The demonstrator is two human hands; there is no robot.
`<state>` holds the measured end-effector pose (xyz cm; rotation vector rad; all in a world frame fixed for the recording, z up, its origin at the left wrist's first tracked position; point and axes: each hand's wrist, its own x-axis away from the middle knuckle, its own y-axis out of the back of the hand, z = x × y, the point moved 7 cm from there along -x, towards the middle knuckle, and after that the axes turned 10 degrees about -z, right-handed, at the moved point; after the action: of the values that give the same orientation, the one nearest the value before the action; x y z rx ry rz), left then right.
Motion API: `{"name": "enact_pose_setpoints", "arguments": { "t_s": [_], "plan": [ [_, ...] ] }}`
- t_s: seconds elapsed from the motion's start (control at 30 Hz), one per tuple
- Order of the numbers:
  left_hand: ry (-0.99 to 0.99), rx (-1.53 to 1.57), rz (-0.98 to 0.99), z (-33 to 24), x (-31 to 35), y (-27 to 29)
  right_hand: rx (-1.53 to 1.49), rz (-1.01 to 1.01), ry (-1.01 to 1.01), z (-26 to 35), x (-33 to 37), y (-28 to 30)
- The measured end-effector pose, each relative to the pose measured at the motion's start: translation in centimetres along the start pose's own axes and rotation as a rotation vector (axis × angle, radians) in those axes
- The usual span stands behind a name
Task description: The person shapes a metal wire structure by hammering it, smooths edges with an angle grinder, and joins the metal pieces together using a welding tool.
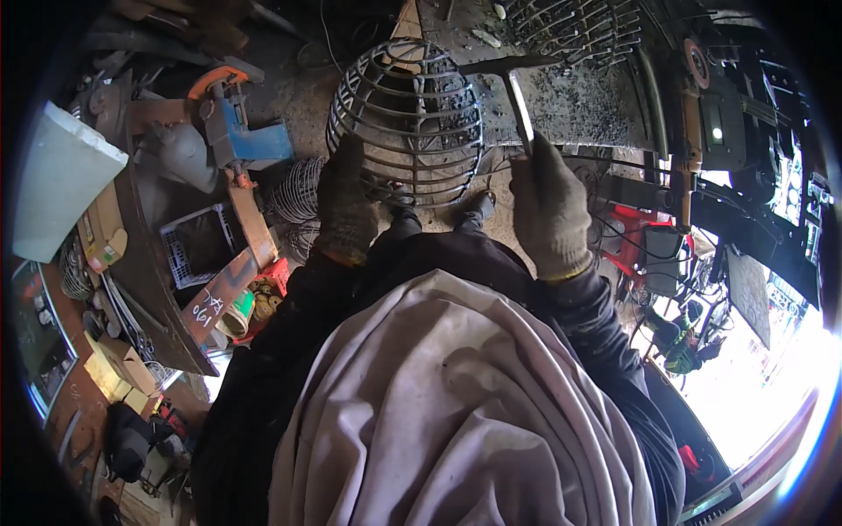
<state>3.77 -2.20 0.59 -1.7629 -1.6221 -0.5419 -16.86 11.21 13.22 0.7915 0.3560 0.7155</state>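
Note:
A round, dome-shaped cage of bent metal bars (418, 156) stands in front of me, narrower at its far end. My left hand (347, 206), in a dirty knitted glove, is closed at the cage's near left side and appears to grip its bars. My right hand (551, 206), gloved alike, is wrapped round the pale handle of a hammer (519, 105). The hammer's long, dark head lies crosswise beyond that hand, just right of the cage's upper edge. Part of the cage's left rim is hidden behind my left hand.
A blue and orange tool (250, 136) is fixed to the bench at left. Coils of wire (296, 191) lie beside my left hand. A white plastic crate (180, 259) is below the bench. A rack of metal bars (570, 35) lies far right. A red machine (624, 241) with cables stands right.

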Motion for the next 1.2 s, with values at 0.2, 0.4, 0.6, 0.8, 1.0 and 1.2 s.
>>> {"name": "enact_pose_setpoints", "arguments": {
  "t_s": [0.2,0.4,0.6,0.8,1.0,1.2],
  "plan": [
    [-0.022,0.038,-0.023,-0.5,0.2,-0.6,-0.169,-0.212,0.071,1.6,-1.0,1.4],
    [-0.075,-0.024,0.004,1.4,-2.5,2.0,-0.031,-0.143,0.105,1.0,-0.4,0.0],
    [-0.087,0.019,-0.012,-0.1,-0.8,0.4,0.110,-0.104,0.156,1.9,-1.3,-0.2],
    [-0.074,-0.011,-0.024,1.4,-2.0,1.9,0.169,-0.034,0.076,2.2,-1.1,0.1],
    [-0.091,-0.033,-0.008,1.4,-1.8,2.1,0.195,0.000,0.109,1.8,-0.9,-0.3],
    [-0.245,-0.014,0.081,0.7,-2.7,1.8,-0.180,-0.147,-0.067,-0.9,0.2,1.1]
  ]
}}
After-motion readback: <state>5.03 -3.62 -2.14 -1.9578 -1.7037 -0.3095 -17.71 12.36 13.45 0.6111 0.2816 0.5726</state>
